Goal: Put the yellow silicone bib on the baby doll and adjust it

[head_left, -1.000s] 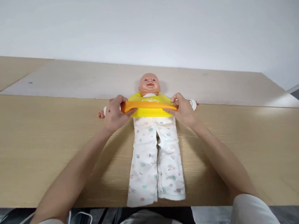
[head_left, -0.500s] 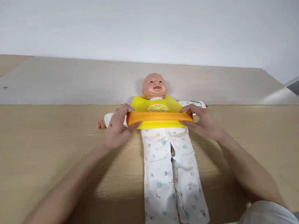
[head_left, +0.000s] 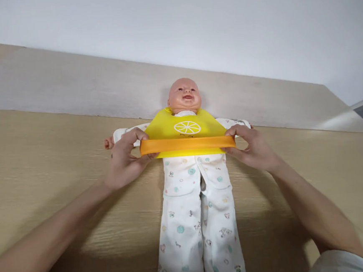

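Observation:
A baby doll (head_left: 183, 95) lies on its back in white printed clothes (head_left: 188, 219). Over its chest is a yellow bib (head_left: 164, 122) with a white citrus-slice print and an orange pocket rim (head_left: 186, 144). My left hand (head_left: 128, 159) pinches the left end of that rim between thumb and fingers. At the right end, my right hand (head_left: 250, 147) grips the rim the same way. The rim is drawn out into a wide, flat band between both hands. Behind the neck, the bib's fastening is hidden.
The doll rests on a wooden table (head_left: 61, 162). A paler board strip (head_left: 86, 85) runs behind, under the doll's head. A white wall (head_left: 172, 23) rises at the back. The doll's arms stretch out sideways behind my hands.
My left hand has moved left, so the orange rim looks wider and straighter. The view has shifted slightly closer to the doll, and more of the bib's print shows.

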The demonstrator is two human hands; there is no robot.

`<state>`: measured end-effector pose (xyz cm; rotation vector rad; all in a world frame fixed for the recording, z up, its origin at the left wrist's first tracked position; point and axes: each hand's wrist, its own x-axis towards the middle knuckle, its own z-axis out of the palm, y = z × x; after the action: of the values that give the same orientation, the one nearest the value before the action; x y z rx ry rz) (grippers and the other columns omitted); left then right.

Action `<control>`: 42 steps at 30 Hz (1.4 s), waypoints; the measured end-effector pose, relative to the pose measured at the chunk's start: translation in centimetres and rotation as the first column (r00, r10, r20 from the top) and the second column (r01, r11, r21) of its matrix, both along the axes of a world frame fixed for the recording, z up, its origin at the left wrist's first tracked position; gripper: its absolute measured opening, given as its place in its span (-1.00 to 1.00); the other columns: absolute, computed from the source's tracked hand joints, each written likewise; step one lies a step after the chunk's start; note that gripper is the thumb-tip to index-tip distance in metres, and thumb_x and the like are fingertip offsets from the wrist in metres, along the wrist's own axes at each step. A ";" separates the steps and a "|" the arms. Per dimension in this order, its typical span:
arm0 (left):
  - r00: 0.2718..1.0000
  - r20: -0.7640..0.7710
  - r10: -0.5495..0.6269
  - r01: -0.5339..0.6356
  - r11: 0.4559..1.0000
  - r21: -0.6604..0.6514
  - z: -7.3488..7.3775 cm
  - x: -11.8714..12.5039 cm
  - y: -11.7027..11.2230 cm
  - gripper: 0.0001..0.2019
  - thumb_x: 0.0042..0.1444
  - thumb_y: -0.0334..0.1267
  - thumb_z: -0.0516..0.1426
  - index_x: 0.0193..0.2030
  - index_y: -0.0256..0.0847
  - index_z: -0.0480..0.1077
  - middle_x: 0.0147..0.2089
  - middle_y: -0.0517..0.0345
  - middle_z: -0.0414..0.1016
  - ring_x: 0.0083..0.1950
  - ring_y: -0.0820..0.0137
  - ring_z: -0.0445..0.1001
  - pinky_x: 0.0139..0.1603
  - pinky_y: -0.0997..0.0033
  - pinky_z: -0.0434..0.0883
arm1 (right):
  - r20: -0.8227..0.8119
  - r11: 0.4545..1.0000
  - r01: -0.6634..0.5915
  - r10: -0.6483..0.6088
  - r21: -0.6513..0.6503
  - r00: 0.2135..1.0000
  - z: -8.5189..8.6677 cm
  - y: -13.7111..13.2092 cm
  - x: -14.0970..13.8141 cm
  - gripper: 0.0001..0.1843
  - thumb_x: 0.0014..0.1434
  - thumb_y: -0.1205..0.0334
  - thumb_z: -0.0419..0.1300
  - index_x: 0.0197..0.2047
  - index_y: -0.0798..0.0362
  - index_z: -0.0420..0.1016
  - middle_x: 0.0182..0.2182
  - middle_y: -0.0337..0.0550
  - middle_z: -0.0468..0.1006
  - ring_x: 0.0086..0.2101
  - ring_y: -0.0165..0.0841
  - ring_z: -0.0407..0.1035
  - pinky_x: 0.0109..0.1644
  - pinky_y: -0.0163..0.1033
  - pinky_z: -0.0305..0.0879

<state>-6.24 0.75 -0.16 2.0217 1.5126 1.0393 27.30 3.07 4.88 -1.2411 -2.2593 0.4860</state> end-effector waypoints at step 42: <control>0.980 -0.113 -0.163 0.185 0.956 0.226 -0.1 0.4 -1.5 -0.58 0.05 -0.06 0.28 0.02 -0.12 0.37 -0.01 0.01 0.51 0.06 0.16 0.44 0.10 0.07 0.41 | -0.003 0.976 -0.214 0.214 0.039 0.977 -2.4 0.3 1.3 -0.28 0.02 -0.25 0.35 0.11 0.01 0.36 0.05 -0.02 0.47 0.06 -0.14 0.35 0.17 0.00 0.31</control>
<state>-5.86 -0.76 -0.25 2.3491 1.2750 1.1105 28.61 3.40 2.52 -0.9796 -2.3970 0.5212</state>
